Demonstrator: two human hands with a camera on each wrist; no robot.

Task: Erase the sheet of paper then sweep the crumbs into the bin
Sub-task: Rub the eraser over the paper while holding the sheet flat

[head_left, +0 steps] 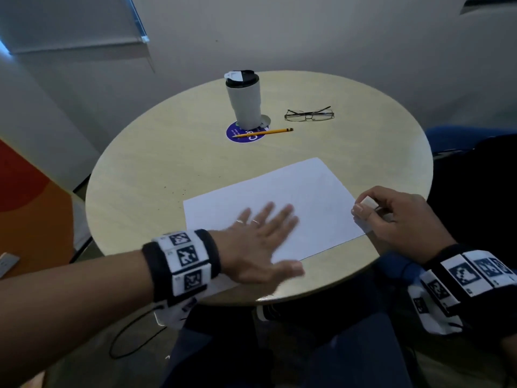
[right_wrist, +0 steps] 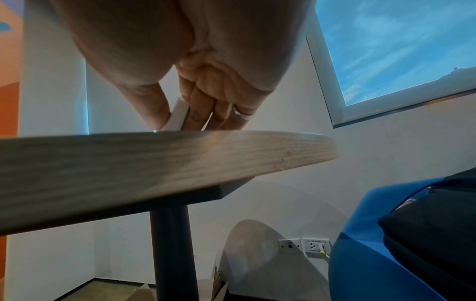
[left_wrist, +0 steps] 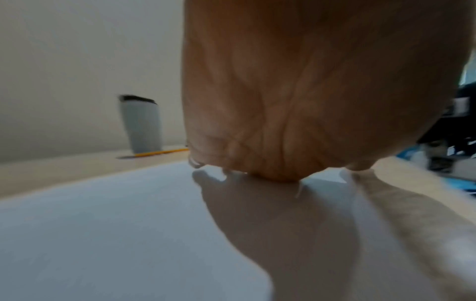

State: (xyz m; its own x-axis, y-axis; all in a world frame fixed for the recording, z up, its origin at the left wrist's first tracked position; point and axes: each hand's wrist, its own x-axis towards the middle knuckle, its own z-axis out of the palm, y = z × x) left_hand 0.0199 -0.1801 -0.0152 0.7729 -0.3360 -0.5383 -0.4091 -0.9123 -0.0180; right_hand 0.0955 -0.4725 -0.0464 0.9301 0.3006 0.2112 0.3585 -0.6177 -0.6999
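A white sheet of paper point(head_left: 302, 197) lies near the front of the round wooden table point(head_left: 156, 152). My left hand point(head_left: 263, 233) lies flat on the sheet's near left part, fingers straight and spread; the head view shows it blurred. In the left wrist view the palm point(left_wrist: 283, 101) presses on the paper point(left_wrist: 103, 224). My right hand point(head_left: 391, 214) hovers at the sheet's right edge and pinches a small white eraser point(head_left: 368, 203) between thumb and fingers. The eraser point(right_wrist: 177, 114) shows just above the table rim point(right_wrist: 180, 154) in the right wrist view. No bin is in view.
A grey lidded tumbler point(head_left: 246, 99) stands on a purple round coaster point(head_left: 246, 134) at the back. A yellow pencil point(head_left: 265, 132) lies across the coaster. Folded glasses point(head_left: 309, 114) rest to its right. A blue seat point(right_wrist: 386, 254) with a black bag is at my right.
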